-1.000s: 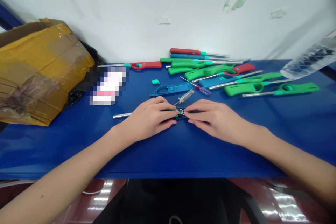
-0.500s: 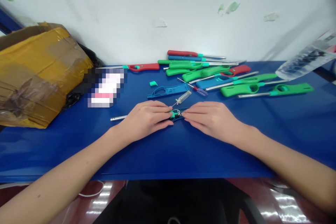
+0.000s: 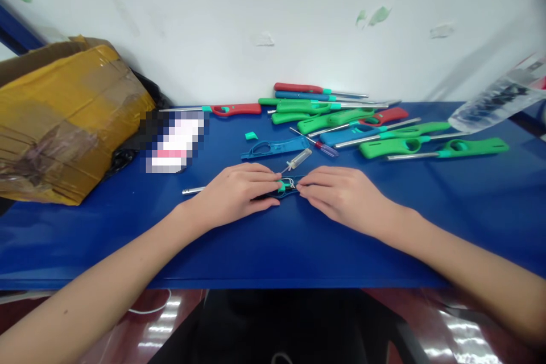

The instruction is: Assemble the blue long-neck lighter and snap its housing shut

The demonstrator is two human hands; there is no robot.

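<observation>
Low over the blue table, my left hand (image 3: pixel 239 193) is closed around an opened blue gas lighter (image 3: pixel 292 192), whose metal tube pokes out to the left. A green part and thin white wire show in the lighter's body between my hands. My right hand (image 3: pixel 345 196) has its fingers pinched together at the other end of this lighter, covering that end. Just beyond my fingers lies a clear fuel tank (image 3: pixel 301 158) with a thin stem. Behind it rest a loose blue lighter half-shell (image 3: pixel 273 148) and a small green piece (image 3: pixel 251 136).
Several red, blue and green lighters (image 3: pixel 409 148) lie heaped at the back right, with a purple-handled screwdriver (image 3: pixel 327 150) among them. A taped cardboard box (image 3: pixel 72 125) stands left, beside a blurred-out item (image 3: pixel 177 142). A clear plastic bag (image 3: pixel 490 105) is at far right.
The view has shifted slightly. My left thumb sits a little differently along the lighter; both hands otherwise stay at the same spot on it.
</observation>
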